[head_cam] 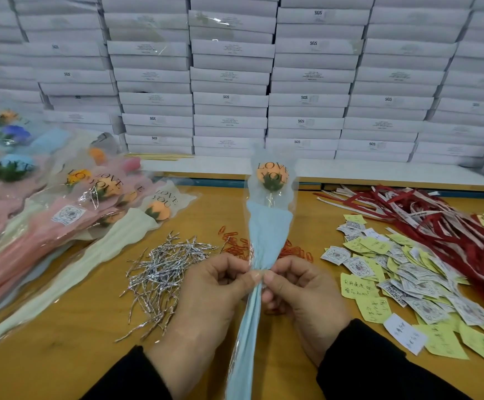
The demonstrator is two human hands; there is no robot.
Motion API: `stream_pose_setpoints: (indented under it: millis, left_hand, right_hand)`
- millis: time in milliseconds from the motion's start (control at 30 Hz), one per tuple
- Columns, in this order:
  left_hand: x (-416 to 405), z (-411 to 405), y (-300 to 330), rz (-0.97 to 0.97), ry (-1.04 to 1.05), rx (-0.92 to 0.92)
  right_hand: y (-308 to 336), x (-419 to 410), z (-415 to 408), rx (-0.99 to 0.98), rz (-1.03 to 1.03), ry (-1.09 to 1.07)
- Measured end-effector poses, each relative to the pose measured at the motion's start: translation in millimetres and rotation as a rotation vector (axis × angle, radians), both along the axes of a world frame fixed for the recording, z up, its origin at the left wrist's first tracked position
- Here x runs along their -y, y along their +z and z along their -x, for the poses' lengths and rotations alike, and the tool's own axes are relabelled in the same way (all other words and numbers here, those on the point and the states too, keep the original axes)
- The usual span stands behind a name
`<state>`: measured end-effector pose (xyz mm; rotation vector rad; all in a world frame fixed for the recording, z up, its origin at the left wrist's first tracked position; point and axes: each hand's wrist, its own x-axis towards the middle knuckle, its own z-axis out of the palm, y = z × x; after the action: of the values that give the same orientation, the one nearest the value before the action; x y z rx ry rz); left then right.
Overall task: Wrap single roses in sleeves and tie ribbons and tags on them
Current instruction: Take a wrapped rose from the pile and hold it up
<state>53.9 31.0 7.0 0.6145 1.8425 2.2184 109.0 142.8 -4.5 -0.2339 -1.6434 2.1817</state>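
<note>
- Pale blue paper lines the clear sleeve (266,241) I hold upright at the centre of the frame, its orange rose (272,174) showing behind the printed "LOVE YOU" near the top.
- My left hand (209,287) pinches the gathered neck of the sleeve from the left, thumb and forefinger pressed on it.
- My right hand (301,290) pinches the same neck from the right; the fingers (272,277) of both hands nearly meet there, and I cannot tell whether a tie lies between them.
- Silver twist ties (163,267) lie in a loose heap on the wooden counter (70,347), just left of my left hand.
- Orange paper clips (235,243) are scattered behind the sleeve.
- Finished wrapped roses (70,215) in pink and cream sleeves lie piled at the left of the frame.
- Yellow notes and printed tags (402,272) spread over the counter at the right, with red and white ribbons (437,217) beyond them.
- White boxes (229,82) are stacked in rows across the upper half of the frame.
</note>
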Motion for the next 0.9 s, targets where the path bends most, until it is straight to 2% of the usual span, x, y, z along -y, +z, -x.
stream_pose_setpoints:
  millis: [400, 900]
  left_hand:
    - [-1.6, -3.9, 2.8, -0.153, -0.085, 0.191]
    - [2.0, -4.4, 2.1, 0.037, 0.007, 0.033]
  right_hand:
    - [2.3, 0.9, 0.3, -0.049, 0.021, 0.010]
    - [3.7, 0.7, -0.9, -0.045, -0.004, -0.007]
